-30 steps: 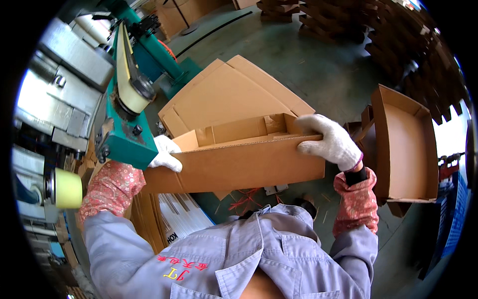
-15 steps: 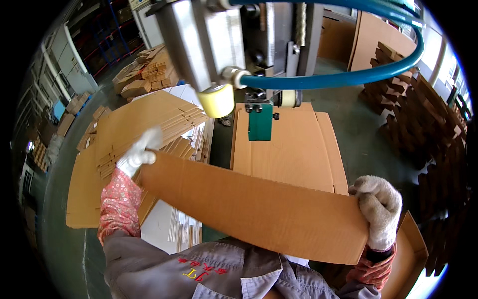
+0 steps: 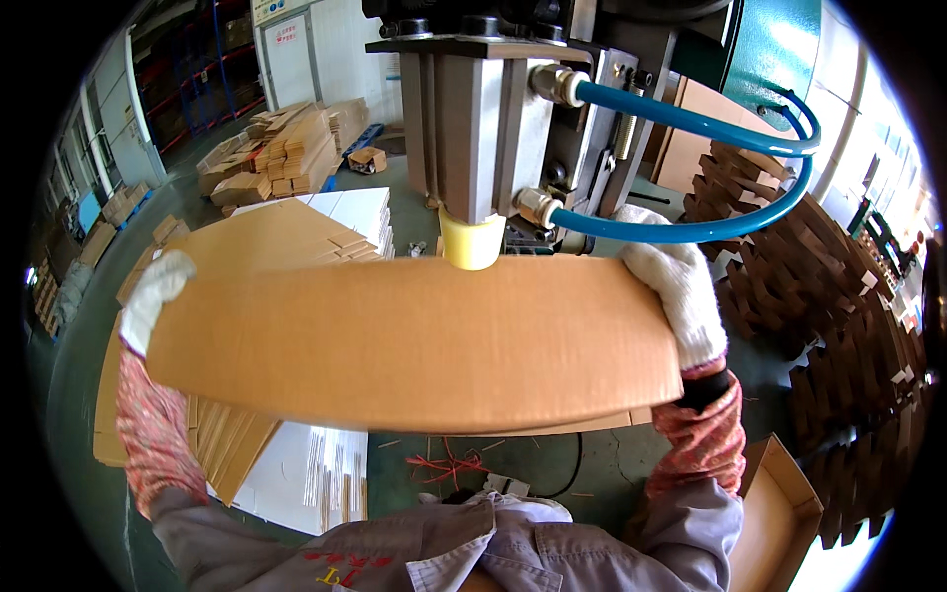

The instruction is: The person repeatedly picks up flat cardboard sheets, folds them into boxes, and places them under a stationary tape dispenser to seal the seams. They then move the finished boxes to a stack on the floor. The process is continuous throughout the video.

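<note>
A long brown cardboard piece spans the space in front of me, held up between both hands. My left hand, in a white knit glove, is closed on its left end. At the far right corner, my right hand, gloved the same way, grips the other end. Just above the middle of the far edge is the yellow tip of a metal machine head; whether it touches the cardboard I cannot tell. Parts of both hands' fingers are hidden behind the cardboard or under a hose.
Blue air hoses loop from the machine to the right. Flat cardboard sheets lie stacked at left on white sheets. Folded brown cardboard is piled at right, above an open box. Red strapping lies on the floor.
Both hands have carried the cardboard farther from my body, leveling it beneath the machine head. My right hand has moved far forward; my left hand has shifted leftward. The view has shifted too.
</note>
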The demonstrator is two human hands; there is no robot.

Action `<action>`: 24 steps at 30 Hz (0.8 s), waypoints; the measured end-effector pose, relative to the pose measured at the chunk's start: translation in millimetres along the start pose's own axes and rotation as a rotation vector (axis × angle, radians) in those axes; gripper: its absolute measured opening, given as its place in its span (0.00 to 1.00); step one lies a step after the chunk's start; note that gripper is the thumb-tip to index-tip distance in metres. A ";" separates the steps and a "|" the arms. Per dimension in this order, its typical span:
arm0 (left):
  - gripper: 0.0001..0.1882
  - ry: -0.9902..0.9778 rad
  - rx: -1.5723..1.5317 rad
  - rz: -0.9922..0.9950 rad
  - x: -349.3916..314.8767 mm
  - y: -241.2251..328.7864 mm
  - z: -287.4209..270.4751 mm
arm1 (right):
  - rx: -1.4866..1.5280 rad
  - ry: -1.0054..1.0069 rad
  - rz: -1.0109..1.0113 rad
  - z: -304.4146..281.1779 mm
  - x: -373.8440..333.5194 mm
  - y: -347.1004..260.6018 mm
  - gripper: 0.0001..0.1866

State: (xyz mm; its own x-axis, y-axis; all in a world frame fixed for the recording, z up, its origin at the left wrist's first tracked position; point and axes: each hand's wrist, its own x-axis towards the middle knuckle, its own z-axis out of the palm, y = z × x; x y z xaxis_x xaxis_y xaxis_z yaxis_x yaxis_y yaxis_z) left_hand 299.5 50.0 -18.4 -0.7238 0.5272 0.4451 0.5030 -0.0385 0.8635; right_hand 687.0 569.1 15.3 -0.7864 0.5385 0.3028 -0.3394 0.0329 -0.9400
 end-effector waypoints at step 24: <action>0.17 -0.469 0.102 -0.188 225.6 -25.3 -29.4 | -0.066 0.471 -0.380 51.5 72.5 32.4 0.25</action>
State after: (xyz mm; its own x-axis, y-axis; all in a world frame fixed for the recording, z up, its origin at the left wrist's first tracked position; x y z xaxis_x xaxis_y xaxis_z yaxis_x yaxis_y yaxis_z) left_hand 109.6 145.0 67.2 -0.5283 0.8418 0.1104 0.4454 0.1641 0.8802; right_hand 592.4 565.9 15.0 -0.2983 0.7931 0.5310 -0.5069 0.3397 -0.7922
